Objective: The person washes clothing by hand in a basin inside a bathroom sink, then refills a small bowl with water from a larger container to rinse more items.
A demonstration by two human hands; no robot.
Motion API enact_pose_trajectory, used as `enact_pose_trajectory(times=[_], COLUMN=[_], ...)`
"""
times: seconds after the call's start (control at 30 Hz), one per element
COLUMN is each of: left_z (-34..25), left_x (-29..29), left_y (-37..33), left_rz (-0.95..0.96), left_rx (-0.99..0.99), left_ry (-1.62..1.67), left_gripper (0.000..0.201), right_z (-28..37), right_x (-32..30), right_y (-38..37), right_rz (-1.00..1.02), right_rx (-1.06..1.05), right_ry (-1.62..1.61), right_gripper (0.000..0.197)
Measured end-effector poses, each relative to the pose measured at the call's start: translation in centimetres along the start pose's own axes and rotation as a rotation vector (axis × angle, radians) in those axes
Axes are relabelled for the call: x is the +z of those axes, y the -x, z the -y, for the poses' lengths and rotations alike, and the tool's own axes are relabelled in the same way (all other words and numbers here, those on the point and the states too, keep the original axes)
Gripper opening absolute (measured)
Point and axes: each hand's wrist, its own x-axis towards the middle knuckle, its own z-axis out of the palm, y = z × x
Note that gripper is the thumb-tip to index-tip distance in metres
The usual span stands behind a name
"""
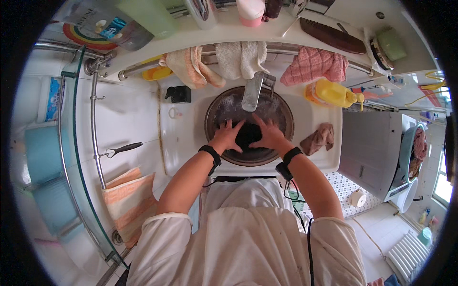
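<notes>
A round brown basin [289, 110] sits in the white washbasin under the metal tap [251, 94]. Inside it lies a dark black item [247, 135], perhaps cloth; its kind is hard to make out. My left hand [229, 137] is at its left side, fingers spread and bent over the basin. Across from it, my right hand [270, 135] reaches in from the right, fingers also apart. Both hands are at the item's edges, and I cannot tell how firmly they touch it. Bubbles or wet specks show on the basin's far wall.
Right of the basin are a yellow pump bottle [329, 93] and a crumpled brown cloth [318, 138]. A small black container [179, 94] stands on the left. Towels, including a pink one [315, 66], hang from the rail behind. A white washing machine [367, 148] is at the right.
</notes>
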Motion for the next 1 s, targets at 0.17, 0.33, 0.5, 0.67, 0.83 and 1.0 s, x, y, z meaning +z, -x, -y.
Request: enact_pose_trajectory(times=[0.17,0.33,0.5,0.67,0.83,1.0], left_z=[-1.5,1.2,2.2,2.8,2.7,3.5], left_x=[0.7,4.6,5.8,6.9,5.1,2.9], left_y=[-1.1,-2.8,-3.8,-3.6,-3.1,-2.2], left_rz=[0.302,0.237,0.298,0.339,0.225,-0.126], left_rx=[-0.077,-0.136,-0.153,-0.206,-0.2,-0.123], left_ry=[-0.061,0.095,0.134,0.102,0.197,0.395], left_gripper=[0.1,0.069,0.034,0.025,0.035,0.062], right_z=[1.8,1.4,0.8,1.3,1.7,2.6], right_x=[2.6,3.4,4.2,4.7,3.6,0.6], right_y=[-0.2,-1.7,-3.0,-3.4,-3.4,-1.2], right_rz=[0.299,0.337,0.346,0.364,0.269,-0.078], right_rx=[0.005,0.067,0.101,0.123,0.069,-0.024], right_ry=[0.136,-0.084,-0.069,-0.099,-0.093,0.04], right_gripper=[0.117,0.099,0.084,0.074,0.071,0.074])
